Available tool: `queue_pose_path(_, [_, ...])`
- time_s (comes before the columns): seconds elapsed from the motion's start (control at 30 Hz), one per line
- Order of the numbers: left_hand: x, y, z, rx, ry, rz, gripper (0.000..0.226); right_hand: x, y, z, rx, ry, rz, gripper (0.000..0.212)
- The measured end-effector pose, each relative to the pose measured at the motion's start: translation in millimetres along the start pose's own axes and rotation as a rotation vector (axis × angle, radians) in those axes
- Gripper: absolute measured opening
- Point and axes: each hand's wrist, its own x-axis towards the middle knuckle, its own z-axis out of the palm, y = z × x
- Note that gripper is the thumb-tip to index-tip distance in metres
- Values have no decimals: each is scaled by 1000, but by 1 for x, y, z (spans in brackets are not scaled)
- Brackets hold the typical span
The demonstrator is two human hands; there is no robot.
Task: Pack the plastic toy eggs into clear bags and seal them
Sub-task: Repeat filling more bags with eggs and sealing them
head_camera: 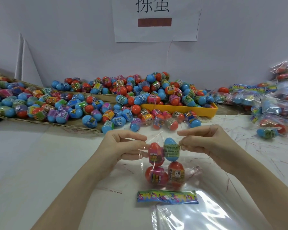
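Left hand: the left hand (123,145) pinched the left side of the clear bag (163,163) mouth, fingers curled.
Right hand: the right hand (204,141) pinched the bag's right side, thumb and fingers closed on the film.
Bag: held just above the table (40,163), near its front edge, holding three red eggs (155,175) and one blue egg (171,149).
Header card: the colourful header card (167,196) sat at the bag's near end.
Loose eggs: the egg pile (123,100) lay along the table's back edge, some in the yellow tray (203,109).
Packed bags: the filled bags (269,103) lay at the back right corner.

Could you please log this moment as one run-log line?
step: sealing | bag: holds four eggs | left hand: pinches bag's left edge | right hand: pinches right edge | loose eggs: piled behind
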Motion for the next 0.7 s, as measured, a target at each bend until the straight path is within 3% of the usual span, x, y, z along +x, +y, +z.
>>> queue_pose_path(0.07, [0, 0, 0, 9, -6, 3, 19, -1, -2, 0, 22, -24, -17, 13])
queue_pose_path(0.17, [-1, 0, 0, 32, 8, 17, 23, 0, -1, -1, -4, -42, -31, 22])
queue_pose_path(0.43, [-2, 4, -5, 80, 53, 55, 24, 1, 0, -5, -44, -31, -68, 25])
queue_pose_path(0.7, [-5, 8, -11, 83, 18, 81, 21, 1, 2, -4, -24, -35, -125, 13])
